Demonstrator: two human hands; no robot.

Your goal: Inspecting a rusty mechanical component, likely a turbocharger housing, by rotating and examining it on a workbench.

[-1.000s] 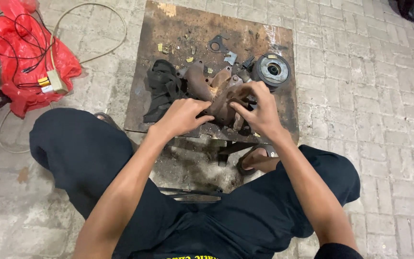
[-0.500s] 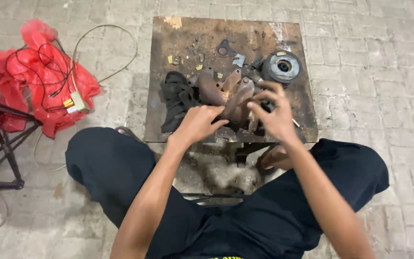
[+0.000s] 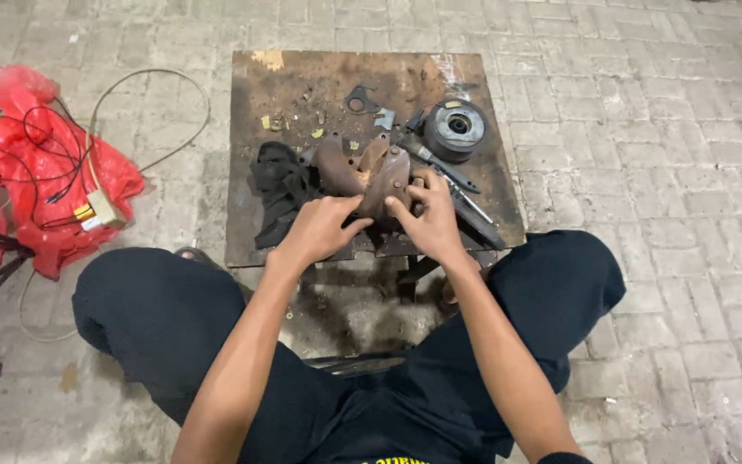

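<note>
Fingers first: my left hand (image 3: pixel 324 230) curls its fingertips against the near edge of the rusty metal part (image 3: pixel 369 176), thumb reaching toward the middle, and my right hand (image 3: pixel 431 216) clamps the part's right side, thumb and forefinger pinched on it. Both hands grasp the same piece, I judge to keep it from rocking on the plate. The part is brown, pitted and lumpy, with curved flanges, and it sits at the middle of the low steel table (image 3: pixel 255 232), which I take as my landmark.

Just left of the part on that table lies a crumpled black rag (image 3: pixel 278 187), soft and greasy-looking. Toward the table's far right corner stands a round grey pulley-like disc (image 3: pixel 454 129), smooth with a dark bore. Between disc and part lies a slim dark hand tool (image 3: pixel 448 169), within easy reach of my right hand. A flat black gasket-shaped piece (image 3: pixel 359 100) rests at the far edge. Well left of the table, on the paving, a red plastic bag (image 3: pixel 40 167) holds tangled wires.
</note>
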